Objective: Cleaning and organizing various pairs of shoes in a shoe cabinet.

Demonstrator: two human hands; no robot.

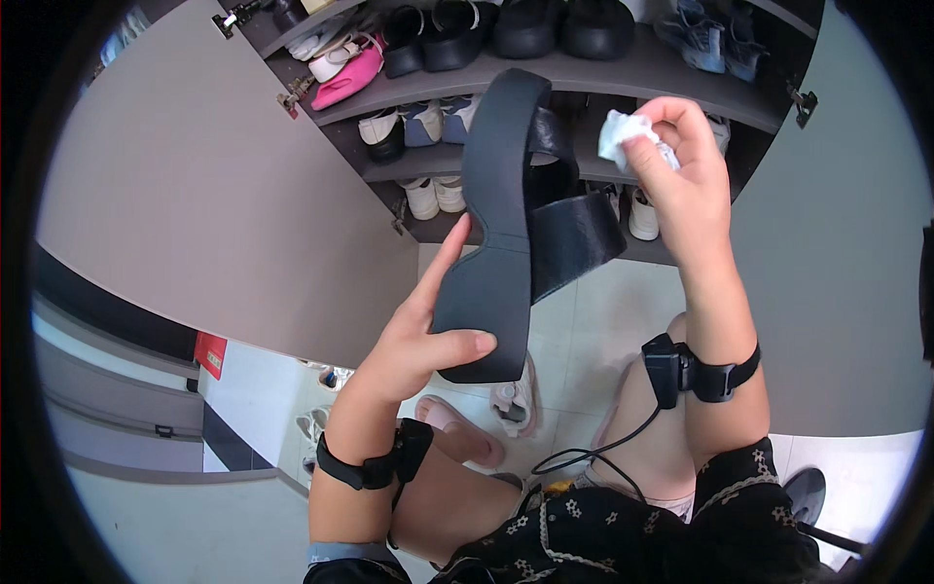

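Note:
A black platform sandal [498, 214] is held up in front of me, its sole side turned my way and its wide shiny straps [578, 238] pointing right. My left hand [409, 336] grips it at the lower end, thumb across the sole and a finger along the left edge. Up and to the right, my right hand [693, 175] pinches a crumpled white tissue or wipe [630, 139]. The tissue is apart from the sandal, to the right of its upper end.
A shoe cabinet stands ahead, its grey left door [224, 185] and right door [827, 292] swung wide. Shelves [681, 86] hold black clogs [569, 27], a pink shoe [350, 76], blue sandals [708, 37] and white shoes [420, 198]. On the tiled floor sits a pale shoe [513, 404].

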